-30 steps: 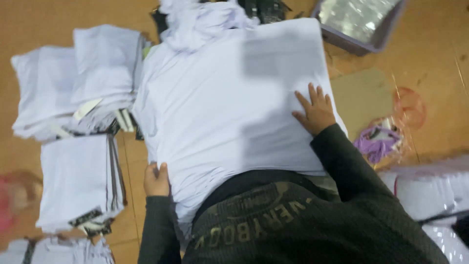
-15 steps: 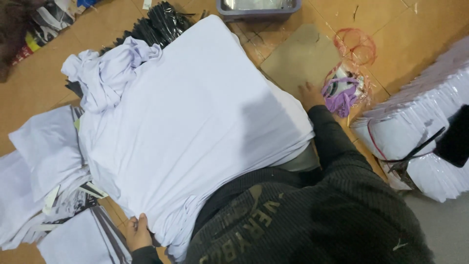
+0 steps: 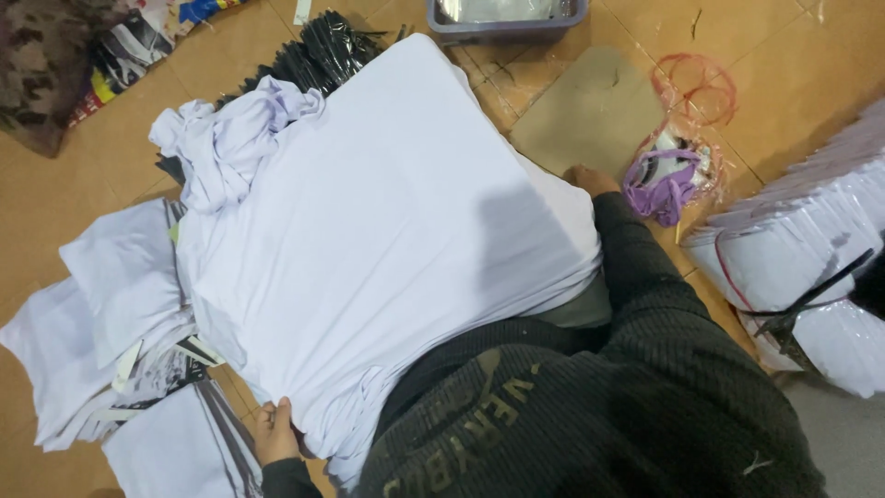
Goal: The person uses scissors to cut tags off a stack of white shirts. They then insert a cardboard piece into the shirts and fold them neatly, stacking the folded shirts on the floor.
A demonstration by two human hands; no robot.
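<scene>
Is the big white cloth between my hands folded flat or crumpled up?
Flat. The white cloth shows a broad smooth top on a stack; the left hand and right hand grip its edges. A crumpled white garment lies beside it.

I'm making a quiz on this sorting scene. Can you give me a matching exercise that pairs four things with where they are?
Things:
1. left hand
2. right hand
3. grey plastic bin
4. purple cloth bundle

Places:
A. top edge of the view, beyond the white stack
B. on the floor just right of the right hand
C. gripping the near-left corner of the stack of white garments
D. at the stack's far-right edge, beside the flat cardboard piece

Pairs: 1-C, 2-D, 3-A, 4-B
</scene>
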